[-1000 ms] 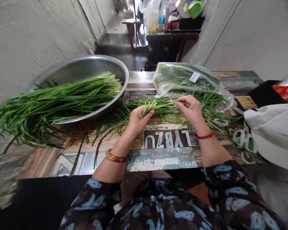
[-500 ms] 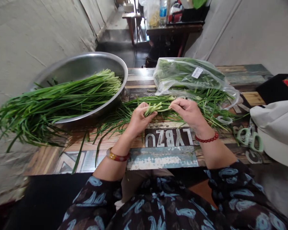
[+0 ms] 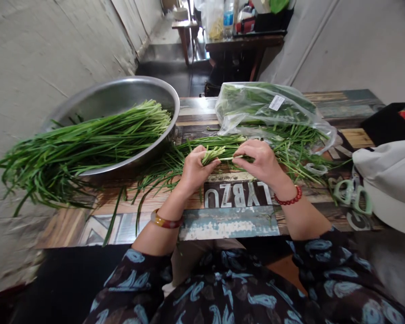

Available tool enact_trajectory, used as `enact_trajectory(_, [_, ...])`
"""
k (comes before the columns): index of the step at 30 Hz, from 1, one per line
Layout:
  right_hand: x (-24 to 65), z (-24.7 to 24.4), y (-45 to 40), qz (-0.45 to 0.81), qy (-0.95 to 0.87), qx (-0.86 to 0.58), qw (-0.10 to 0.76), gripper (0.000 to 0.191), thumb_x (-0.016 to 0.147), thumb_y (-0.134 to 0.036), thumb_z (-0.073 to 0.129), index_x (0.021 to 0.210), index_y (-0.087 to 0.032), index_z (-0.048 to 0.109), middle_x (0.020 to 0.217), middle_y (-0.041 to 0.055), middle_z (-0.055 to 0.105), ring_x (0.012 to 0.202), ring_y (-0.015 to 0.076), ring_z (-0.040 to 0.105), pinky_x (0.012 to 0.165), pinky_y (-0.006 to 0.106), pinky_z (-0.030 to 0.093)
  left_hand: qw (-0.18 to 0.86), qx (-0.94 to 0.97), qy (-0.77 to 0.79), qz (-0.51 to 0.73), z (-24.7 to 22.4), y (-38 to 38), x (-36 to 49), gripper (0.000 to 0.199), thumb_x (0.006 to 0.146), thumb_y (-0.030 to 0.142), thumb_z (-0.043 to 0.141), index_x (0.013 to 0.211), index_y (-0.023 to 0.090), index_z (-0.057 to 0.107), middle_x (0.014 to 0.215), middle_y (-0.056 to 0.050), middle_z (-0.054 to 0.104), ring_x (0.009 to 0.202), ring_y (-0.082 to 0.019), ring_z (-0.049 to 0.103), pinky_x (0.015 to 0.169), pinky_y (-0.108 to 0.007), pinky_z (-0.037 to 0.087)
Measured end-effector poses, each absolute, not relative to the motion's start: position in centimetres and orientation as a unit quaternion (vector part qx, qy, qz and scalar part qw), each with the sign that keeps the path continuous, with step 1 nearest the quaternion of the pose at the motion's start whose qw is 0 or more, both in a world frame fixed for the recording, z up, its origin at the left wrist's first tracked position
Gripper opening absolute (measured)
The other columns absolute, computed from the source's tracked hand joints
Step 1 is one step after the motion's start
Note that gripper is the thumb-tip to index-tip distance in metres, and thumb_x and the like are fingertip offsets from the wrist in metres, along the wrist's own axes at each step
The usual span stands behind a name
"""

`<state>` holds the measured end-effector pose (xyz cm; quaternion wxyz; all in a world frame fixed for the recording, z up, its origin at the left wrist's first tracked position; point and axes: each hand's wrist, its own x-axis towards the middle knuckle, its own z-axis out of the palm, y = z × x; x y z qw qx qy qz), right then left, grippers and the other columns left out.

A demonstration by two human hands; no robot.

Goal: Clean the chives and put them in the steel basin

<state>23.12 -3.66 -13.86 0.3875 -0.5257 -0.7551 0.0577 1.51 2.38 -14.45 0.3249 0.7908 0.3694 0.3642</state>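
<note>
A small bunch of garlic chives (image 3: pixel 213 154) is gripped in my left hand (image 3: pixel 196 167), pale stem ends pointing right. My right hand (image 3: pixel 258 161) pinches the end of one pale stem (image 3: pixel 227 158) that runs across from the left hand. Loose garlic chives (image 3: pixel 300 150) lie on the table behind and to both sides of my hands. To the left, a metal basin (image 3: pixel 176 101) holds a big heap of garlic chives (image 3: pixel 104 135), their leaves hanging over its rim. A clear plastic bag (image 3: pixel 270 105) with more garlic chives lies behind my right hand.
The patterned wooden table (image 3: pixel 229 222) spans the view. Light green scissors (image 3: pixel 353 195) and a pale cap (image 3: pixel 388 184) lie at its right end, near a black box (image 3: pixel 388 123). Walls stand at both sides; a second table (image 3: pixel 246 42) with a bottle (image 3: pixel 228 20) is farther back.
My right hand has shifted slightly left, closer to the bunch, and still pinches a stem. The left hand stays nearly in place with the bunch.
</note>
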Motion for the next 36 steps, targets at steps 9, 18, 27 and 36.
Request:
enact_trajectory(9, [21.1,-15.0,-3.2,0.138,-0.672,-0.531,0.497,0.016,0.088,-0.027,0.063,0.074,-0.023,0.068,0.08,0.0037,0.071,0.079,0.019,0.065,0.075,0.035,0.052,0.303,0.801,0.364,0.367,-14.4,2.4,1.6,0.019,0.082,0.02,0.068,0.063,0.017,0.062,0.07,-0.001,0.053,0.073,-0.015,0.052,0.069,-0.029,0.041])
enact_trajectory(18, [20.9,-15.5,-3.1,0.197,-0.631,-0.561,0.499,0.008,0.082,-0.025,0.066,0.078,-0.02,0.071,0.081,0.0037,0.072,0.07,0.0159,0.062,0.064,0.029,0.048,0.27,0.816,0.378,0.344,-14.7,2.3,1.7,0.032,0.08,0.019,0.07,0.056,0.018,0.049,0.069,0.0,0.048,0.069,-0.014,0.048,0.064,-0.028,0.037])
enact_trajectory(27, [21.1,-15.3,-3.5,0.037,-0.743,-0.53,0.406,0.01,0.089,-0.028,0.064,0.083,-0.022,0.069,0.093,0.0063,0.071,0.09,0.0225,0.064,0.084,0.039,0.047,0.258,0.83,0.359,0.339,-15.2,2.4,1.6,0.032,0.08,0.016,0.069,0.057,0.018,0.047,0.07,0.001,0.045,0.068,-0.014,0.047,0.061,-0.027,0.034])
enact_trajectory(36, [20.9,-16.0,-2.7,0.169,-0.592,-0.607,0.503,0.018,0.089,-0.029,0.056,0.073,-0.02,0.06,0.071,0.0008,0.061,0.069,0.0157,0.056,0.069,0.03,0.045,0.236,0.844,0.364,0.315,-15.1,2.2,1.8,0.03,0.08,0.016,0.07,0.059,0.018,0.048,0.072,0.001,0.047,0.07,-0.014,0.047,0.063,-0.027,0.035])
